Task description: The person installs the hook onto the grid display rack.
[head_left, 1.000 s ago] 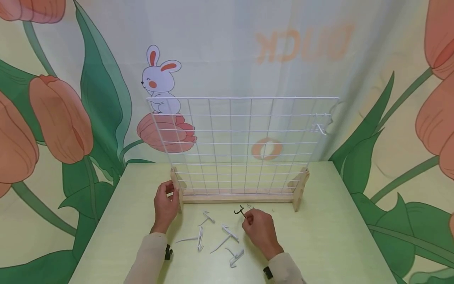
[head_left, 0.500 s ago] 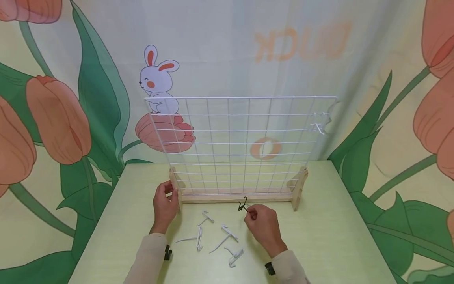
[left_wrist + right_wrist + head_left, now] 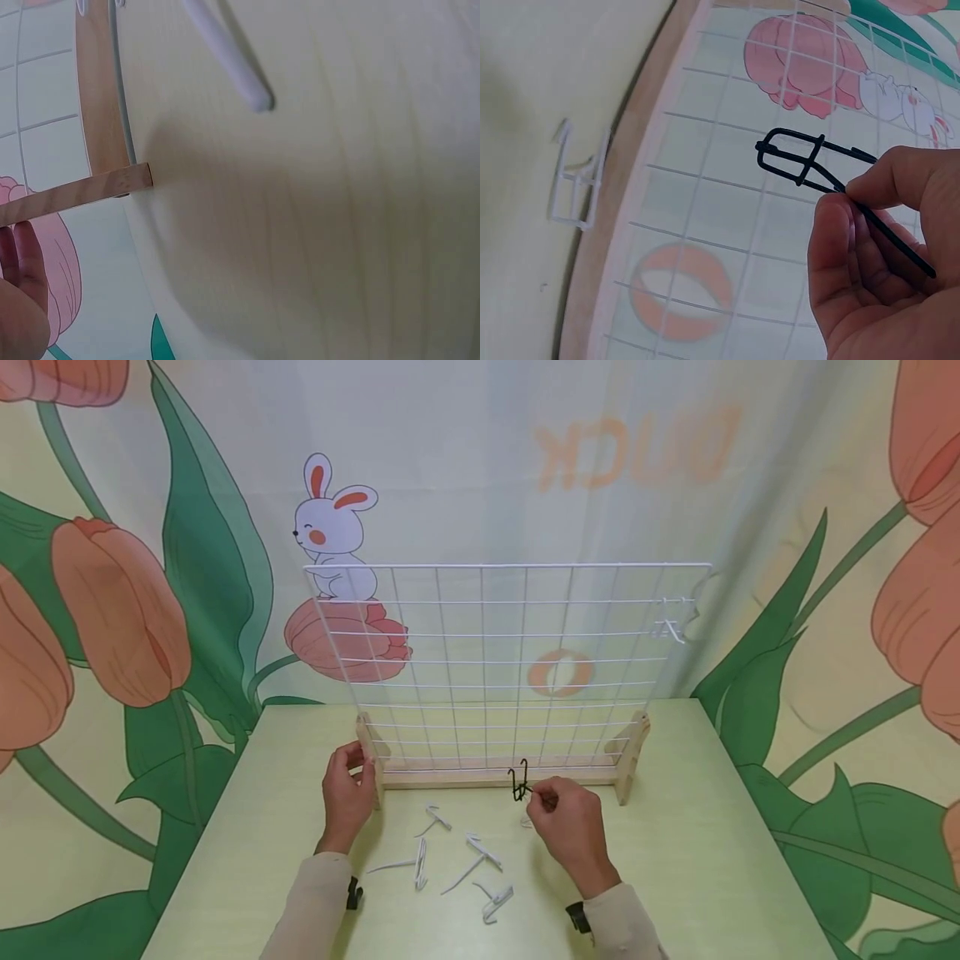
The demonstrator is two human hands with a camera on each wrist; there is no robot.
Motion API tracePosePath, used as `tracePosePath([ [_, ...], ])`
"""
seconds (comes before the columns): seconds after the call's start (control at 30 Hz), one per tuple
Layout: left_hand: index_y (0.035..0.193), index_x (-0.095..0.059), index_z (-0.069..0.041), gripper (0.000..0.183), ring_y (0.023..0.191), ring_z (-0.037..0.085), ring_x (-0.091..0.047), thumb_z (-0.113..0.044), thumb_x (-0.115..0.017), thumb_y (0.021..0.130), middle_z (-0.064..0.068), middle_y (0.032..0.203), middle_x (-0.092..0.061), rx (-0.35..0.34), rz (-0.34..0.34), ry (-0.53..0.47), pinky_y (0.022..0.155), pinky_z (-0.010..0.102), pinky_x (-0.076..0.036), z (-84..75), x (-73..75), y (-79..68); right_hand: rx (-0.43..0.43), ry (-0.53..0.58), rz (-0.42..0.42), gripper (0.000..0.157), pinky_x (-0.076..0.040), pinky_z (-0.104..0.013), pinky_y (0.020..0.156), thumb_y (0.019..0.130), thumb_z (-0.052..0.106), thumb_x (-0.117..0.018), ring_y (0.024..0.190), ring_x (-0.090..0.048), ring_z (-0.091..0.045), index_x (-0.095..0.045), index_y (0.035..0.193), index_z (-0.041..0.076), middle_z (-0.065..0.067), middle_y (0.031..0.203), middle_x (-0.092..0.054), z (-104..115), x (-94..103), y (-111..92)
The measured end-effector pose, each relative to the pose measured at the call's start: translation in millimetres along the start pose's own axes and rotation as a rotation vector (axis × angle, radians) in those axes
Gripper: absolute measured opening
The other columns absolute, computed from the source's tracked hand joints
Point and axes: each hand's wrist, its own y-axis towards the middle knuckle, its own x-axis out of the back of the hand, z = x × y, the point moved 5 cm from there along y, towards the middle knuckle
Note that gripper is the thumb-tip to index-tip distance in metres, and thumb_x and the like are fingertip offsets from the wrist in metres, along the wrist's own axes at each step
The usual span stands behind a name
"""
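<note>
right grip pinching black hook, mirrored orange "DUCK" lettering

Head: above my desk's near side, facing forward and down.
Left wrist: close, by the desk's left wooden foot.
Right wrist: close on my black hook, facing the grid.
Head, right wrist: share hook, grid.

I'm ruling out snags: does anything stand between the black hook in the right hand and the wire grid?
Nothing visible does. The right hand holds the black hook in front of the wire grid, and loose white hooks lie on the table, farther left.
</note>
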Motion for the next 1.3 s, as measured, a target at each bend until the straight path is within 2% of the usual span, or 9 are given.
tracePosePath([
  [0.17, 0.135, -0.058, -0.005, 0.033, 0.115, 0.028, -0.069, -0.014, -0.065, 0.105, 0.014, 0.125, -0.065, 0.003, 0.0, 0.011, 0.087, 0.018, -0.055, -0.1, 0.5, 0.3, 0.011, 0.022, -0.059, 0.009, -0.06, -0.028, 0.063, 0.084, 0.002, -0.077, 0.068, -0.071, -0.009, -0.08, 0.088, 0.009, 0.0, 0.08, -0.077, 3, 14.0, 8],
  [0.27, 0.136, -0.058, -0.005, 0.033, 0.116, 0.028, -0.068, -0.015, -0.065, 0.105, 0.013, 0.125, -0.065, 0.007, 0.003, 0.012, 0.085, 0.01, -0.049, 0.5, 0.6, 0.4, 0.024, 0.032, -0.098, 0.01, -0.061, -0.03, 0.063, 0.083, 0.002, -0.075, 0.068, -0.073, -0.011, -0.081, 0.088, 0.008, -0.002, 0.081, -0.078, 5, 22.4, 12],
  [0.6, 0.136, -0.058, -0.006, 0.033, 0.116, 0.028, -0.068, -0.015, -0.065, 0.105, 0.014, 0.125, -0.065, 0.012, 0.005, -0.002, 0.082, 0.002, -0.043, 3.1, 0.3, 0.9, 0.079, 0.013, -0.209, 0.008, -0.062, -0.036, 0.062, 0.083, -0.001, -0.077, 0.068, -0.073, -0.016, -0.08, 0.087, 0.006, -0.009, 0.084, -0.078, 12, 48.7, 25],
  [0.67, 0.136, -0.058, -0.006, 0.033, 0.116, 0.028, -0.068, -0.015, -0.065, 0.105, 0.013, 0.125, -0.065, 0.014, 0.001, 0.003, 0.085, 0.007, -0.048, 3.3, 0.2, 1.0, 0.088, 0.01, -0.228, 0.007, -0.062, -0.036, 0.061, 0.083, -0.001, -0.077, 0.067, -0.073, -0.016, -0.08, 0.088, 0.005, -0.01, 0.084, -0.078, 14, 53.6, 28],
  [0.73, 0.137, -0.057, -0.006, 0.033, 0.116, 0.028, -0.068, -0.015, -0.064, 0.105, 0.013, 0.126, -0.064, 0.014, 0.001, 0.006, 0.09, 0.019, -0.056, 3.1, 0.0, 1.2, 0.088, 0.012, -0.245, 0.007, -0.062, -0.037, 0.061, 0.084, 0.0, -0.077, 0.067, -0.072, -0.017, -0.08, 0.088, 0.004, -0.01, 0.083, -0.078, 16, 58.6, 32],
  [0.83, 0.137, -0.057, -0.006, 0.034, 0.116, 0.028, -0.068, -0.015, -0.064, 0.106, 0.013, 0.126, -0.064, 0.012, 0.001, 0.013, 0.09, 0.021, -0.056, 3.6, -0.4, 1.7, 0.082, 0.021, -0.26, 0.007, -0.062, -0.037, 0.061, 0.084, 0.0, -0.077, 0.066, -0.073, -0.017, -0.08, 0.09, 0.003, -0.01, 0.084, -0.078, 18, 65.7, 36],
  [0.9, 0.137, -0.057, -0.006, 0.034, 0.116, 0.028, -0.068, -0.015, -0.064, 0.106, 0.013, 0.126, -0.064, 0.013, 0.003, 0.011, 0.088, 0.014, -0.053, 3.9, -0.6, 1.8, 0.084, 0.028, -0.27, 0.007, -0.062, -0.037, 0.061, 0.085, 0.0, -0.077, 0.066, -0.073, -0.017, -0.08, 0.09, 0.003, -0.01, 0.084, -0.078, 19, 70.1, 39],
  [0.97, 0.137, -0.057, -0.006, 0.034, 0.116, 0.028, -0.068, -0.015, -0.064, 0.105, 0.013, 0.126, -0.065, 0.014, 0.004, 0.011, 0.083, 0.005, -0.044, 4.4, -1.1, 1.7, 0.091, 0.029, -0.283, 0.007, -0.062, -0.037, 0.061, 0.085, 0.0, -0.076, 0.066, -0.072, -0.017, -0.08, 0.089, 0.004, -0.01, 0.084, -0.078, 20, 73.9, 42],
  [1.3, 0.136, -0.057, -0.007, 0.033, 0.116, 0.027, -0.068, -0.015, -0.065, 0.105, 0.013, 0.125, -0.064, 0.019, 0.006, 0.011, 0.083, 0.005, -0.044, 4.5, -2.4, 1.7, 0.11, 0.028, -0.331, 0.006, -0.061, -0.037, 0.062, 0.087, 0.001, -0.075, 0.066, -0.072, -0.019, -0.079, 0.09, 0.001, -0.011, 0.084, -0.078, 26, 89.4, 56],
])
